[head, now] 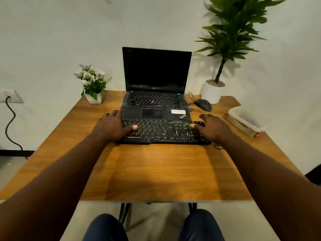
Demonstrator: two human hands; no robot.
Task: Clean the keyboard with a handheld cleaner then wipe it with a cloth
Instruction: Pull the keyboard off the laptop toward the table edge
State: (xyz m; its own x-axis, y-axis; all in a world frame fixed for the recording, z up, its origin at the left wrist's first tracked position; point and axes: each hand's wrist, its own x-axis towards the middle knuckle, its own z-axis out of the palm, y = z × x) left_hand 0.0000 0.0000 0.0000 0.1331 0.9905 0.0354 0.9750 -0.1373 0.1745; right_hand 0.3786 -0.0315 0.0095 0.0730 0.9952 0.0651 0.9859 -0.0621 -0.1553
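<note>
Both hands are on the black keyboard [161, 131], one at each end. Left hand [111, 126] grips the left end, thumb on top of the keys, fingers over the outer edge. Right hand [212, 128] does the same at the right end. Fingertips are hidden, so can't tell how far they wrap under.

Keyboard spans between the two grips, flat on the wooden table [156, 171], with yellow-green streaks on the keys nearer the right thumb.

Just beyond the grips: open laptop [156, 101], screen dark. Beyond the right hand: mouse [203, 104]. Outboard of the right hand: lidded plastic container [246, 121].
</note>
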